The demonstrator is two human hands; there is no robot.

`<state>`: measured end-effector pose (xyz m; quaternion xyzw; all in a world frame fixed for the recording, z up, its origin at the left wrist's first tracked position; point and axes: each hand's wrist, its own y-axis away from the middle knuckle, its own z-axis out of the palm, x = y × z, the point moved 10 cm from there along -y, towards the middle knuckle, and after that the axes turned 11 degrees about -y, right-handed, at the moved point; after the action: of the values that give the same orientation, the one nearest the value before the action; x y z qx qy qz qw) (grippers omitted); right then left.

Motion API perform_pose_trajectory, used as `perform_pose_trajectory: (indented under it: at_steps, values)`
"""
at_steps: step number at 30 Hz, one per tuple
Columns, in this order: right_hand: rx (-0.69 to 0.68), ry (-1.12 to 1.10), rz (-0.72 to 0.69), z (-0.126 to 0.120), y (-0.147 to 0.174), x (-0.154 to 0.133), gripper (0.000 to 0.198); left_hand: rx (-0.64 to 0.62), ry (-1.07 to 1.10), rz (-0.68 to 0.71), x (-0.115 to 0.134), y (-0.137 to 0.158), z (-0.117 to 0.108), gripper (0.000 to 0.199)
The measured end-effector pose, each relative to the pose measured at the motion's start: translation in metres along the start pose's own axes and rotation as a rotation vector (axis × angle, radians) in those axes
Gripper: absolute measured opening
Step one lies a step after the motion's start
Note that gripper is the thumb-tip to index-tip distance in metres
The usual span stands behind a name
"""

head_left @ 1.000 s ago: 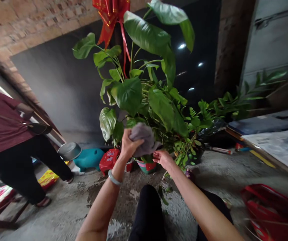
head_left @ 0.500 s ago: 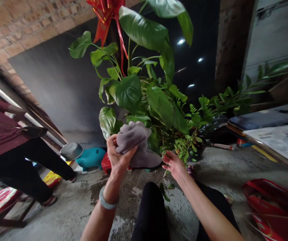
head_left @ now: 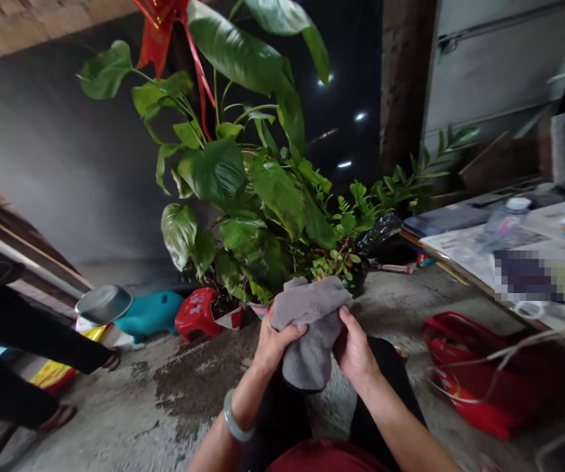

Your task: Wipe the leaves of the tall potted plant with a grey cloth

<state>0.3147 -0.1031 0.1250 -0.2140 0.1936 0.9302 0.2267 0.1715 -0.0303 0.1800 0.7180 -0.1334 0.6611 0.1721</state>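
A soft grey cloth (head_left: 312,341), folded over at the top with its lower part hanging down, is held above my knees. My left hand (head_left: 273,344) grips its left side, thumb on the front and the other fingers mostly hidden behind. On the opposite side my right hand (head_left: 356,347) pinches the edge, its fingers partly out of sight behind the fabric. Just beyond the cloth stands a large leafy plant (head_left: 277,196) with broad green leaves.
Left of the plant are a red stool (head_left: 196,316), a teal animal-shaped stool (head_left: 152,314) and a metal basin (head_left: 104,304). A person's dark-trousered legs (head_left: 27,328) stand farther left. A cluttered table (head_left: 444,252) and a red bag (head_left: 479,387) are on my right.
The cloth has come down and nearer to my body. My right hand, free before, now grips its right side. The view has swung right, showing more of the table.
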Motion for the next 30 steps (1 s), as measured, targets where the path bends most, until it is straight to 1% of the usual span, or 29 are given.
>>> perform_pose_trajectory:
  at_steps: [1,3,5,7,8,10,12,14,15,16,18,20,21,22,23,24,25,26,27,28,29,30]
  values:
    - [-0.007,-0.016,-0.014,0.001,0.002,-0.004,0.045,-0.008,-0.008,-0.014,-0.002,0.000,-0.002,0.060]
    - [-0.027,-0.042,-0.031,0.007,0.007,-0.009,0.043,-0.060,0.038,-0.117,-0.013,0.001,-0.001,0.064]
    - [-0.049,-0.008,-0.074,0.016,0.011,-0.017,0.038,-0.140,0.124,-0.266,-0.029,0.007,0.009,0.067]
    - [-0.055,0.059,-0.142,0.024,0.015,-0.027,0.032,-0.214,0.178,-0.351,-0.038,0.015,0.020,0.071]
    - [-0.057,0.096,-0.176,0.027,0.017,-0.032,0.030,-0.239,0.188,-0.352,-0.037,0.018,0.024,0.072]
    - [-0.076,0.163,-0.209,0.034,0.018,-0.041,0.031,-0.264,0.179,-0.284,-0.024,0.020,0.027,0.072]
    - [-0.117,0.222,-0.162,0.037,0.018,-0.043,0.038,-0.266,0.122,-0.170,0.000,0.022,0.022,0.067]
    - [-0.162,0.263,-0.078,0.034,0.018,-0.042,0.046,-0.237,0.029,-0.029,0.038,0.027,0.006,0.059]
    - [-0.180,0.271,-0.042,0.030,0.019,-0.043,0.050,-0.207,-0.024,0.057,0.063,0.030,-0.004,0.054]
    - [-0.186,0.277,-0.017,0.024,0.019,-0.043,0.053,-0.162,-0.075,0.156,0.093,0.033,-0.016,0.049]
    - [-0.156,0.294,0.005,0.007,0.019,-0.044,0.057,-0.042,-0.179,0.422,0.171,0.042,-0.039,0.043]
    - [-0.084,0.331,0.022,-0.015,0.016,-0.040,0.056,0.132,-0.293,0.739,0.260,0.052,-0.052,0.050]
    - [-0.049,0.349,0.030,-0.027,0.013,-0.036,0.055,0.269,-0.389,0.902,0.303,0.057,-0.054,0.055]
    - [-0.023,0.363,0.040,-0.039,0.010,-0.031,0.053,0.412,-0.499,1.060,0.340,0.061,-0.049,0.059]
    - [-0.005,0.370,0.050,-0.050,0.005,-0.026,0.051,0.545,-0.580,1.191,0.367,0.061,-0.040,0.064]
    - [0.010,0.373,0.058,-0.060,0.001,-0.021,0.050,0.639,-0.629,1.291,0.385,0.055,-0.028,0.069]
    - [0.023,0.373,0.067,-0.070,-0.004,-0.017,0.049,0.664,-0.735,1.293,0.392,0.035,-0.011,0.071]
    - [0.038,0.372,0.078,-0.079,-0.010,-0.014,0.048,0.652,-0.891,1.196,0.387,0.004,0.005,0.069]
    - [0.052,0.370,0.093,-0.085,-0.016,-0.013,0.048,0.596,-1.047,1.051,0.371,-0.032,0.019,0.064]
    - [0.058,0.367,0.103,-0.087,-0.022,-0.015,0.047,0.487,-1.196,0.906,0.345,-0.066,0.032,0.054]
    - [0.053,0.358,0.102,-0.083,-0.030,-0.020,0.047,0.354,-1.309,0.759,0.310,-0.096,0.041,0.048]
    - [0.040,0.340,0.089,-0.075,-0.039,-0.028,0.045,0.280,-1.361,0.643,0.278,-0.116,0.042,0.048]
